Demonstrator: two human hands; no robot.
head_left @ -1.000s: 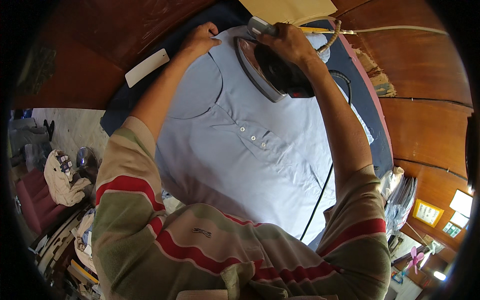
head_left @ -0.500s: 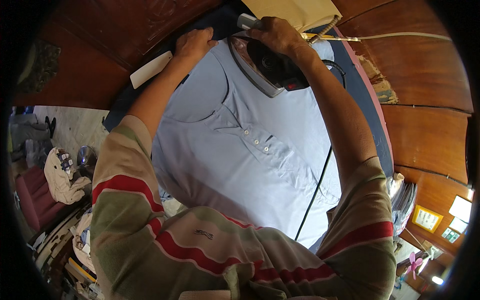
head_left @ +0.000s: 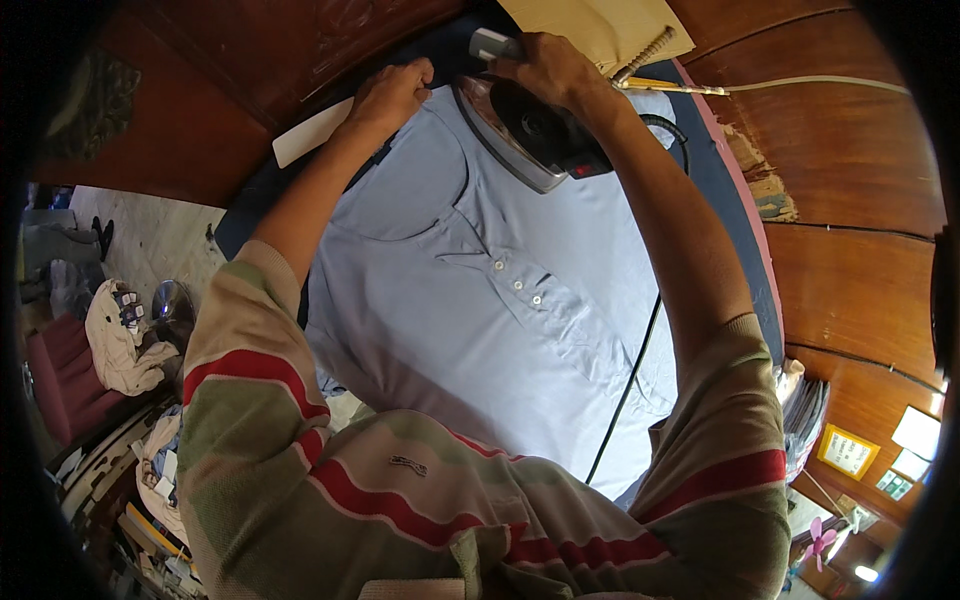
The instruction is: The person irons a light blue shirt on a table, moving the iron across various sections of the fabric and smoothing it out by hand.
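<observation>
A light blue shirt (head_left: 420, 290) with a round neck and a short button placket lies spread over a dark blue ironing board (head_left: 706, 200). My right hand (head_left: 560, 72) is wrapped round the handle of a black and silver iron (head_left: 530, 130). The iron rests on the shirt's upper part, right of the neckline, its pointed end toward the far left. At the shirt's far edge, left of the iron, my left hand (head_left: 396, 97) has its fingers curled on the fabric; their tips are partly hidden. A black cord (head_left: 630, 385) runs across the shirt's right side.
Beyond the iron lies a yellowish sheet (head_left: 605, 35) beside a cord. A white card (head_left: 310, 135) sits by my left forearm. Brown wooden panels (head_left: 850, 160) border the far and right sides. At the left are a maroon seat (head_left: 70, 375) and a pale garment (head_left: 120, 340).
My left hand's fingers have curled more at the shirt's edge. The iron has barely moved, and the whole view has shifted slightly.
</observation>
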